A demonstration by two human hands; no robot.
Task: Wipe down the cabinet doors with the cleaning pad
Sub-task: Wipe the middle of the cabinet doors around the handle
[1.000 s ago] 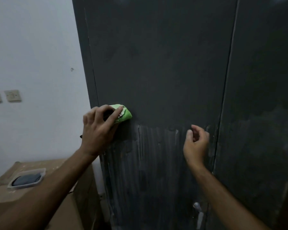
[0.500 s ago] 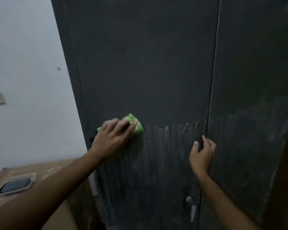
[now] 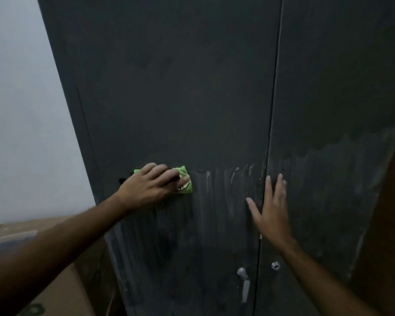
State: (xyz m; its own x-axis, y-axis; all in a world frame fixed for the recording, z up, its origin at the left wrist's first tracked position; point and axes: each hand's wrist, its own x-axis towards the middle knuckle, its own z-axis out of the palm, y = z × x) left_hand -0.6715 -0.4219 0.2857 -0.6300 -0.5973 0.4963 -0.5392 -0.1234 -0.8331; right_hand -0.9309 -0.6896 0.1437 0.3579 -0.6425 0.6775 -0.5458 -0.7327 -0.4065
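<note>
A tall dark grey cabinet fills the view, with a left door [image 3: 169,87] and a right door [image 3: 340,87] meeting at a vertical seam. My left hand [image 3: 153,188] presses a green cleaning pad [image 3: 185,181] flat against the left door, near its left edge at mid height. Pale streaky wipe marks cover both doors below that height. My right hand [image 3: 269,208] lies open with its fingers spread, flat on the doors across the seam, holding nothing.
A metal handle [image 3: 243,283] and a small lock [image 3: 275,265] sit low on the doors beside the seam. A cardboard box [image 3: 62,293] stands at the lower left against a white wall [image 3: 21,110]. A brown surface [image 3: 388,224] borders the cabinet on the right.
My left hand has slid the pad to the right along the left door. My right hand has opened from curled fingers to a flat spread palm on the seam. The view has shifted right.
</note>
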